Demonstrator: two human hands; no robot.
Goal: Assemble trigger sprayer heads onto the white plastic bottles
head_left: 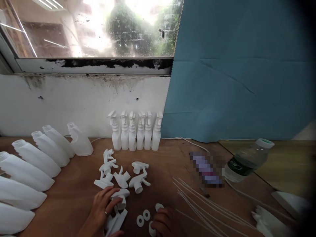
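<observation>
At bottom, the left hand (100, 205) spreads over spray heads (119, 220); the right hand (163, 221) is shadowed, grip unclear.

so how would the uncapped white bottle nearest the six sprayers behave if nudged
The uncapped white bottle likely tips easily, standing taller than its base is wide. It's probably light, since its walls look faintly translucent. Its smooth sides may feel slippery.

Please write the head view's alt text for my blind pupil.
A person's left hand touches a white plastic trigger sprayer; the right hand is by flat white rings on a brown wooden table. Behind, six white plastic spray bottles stand in a row.
</observation>
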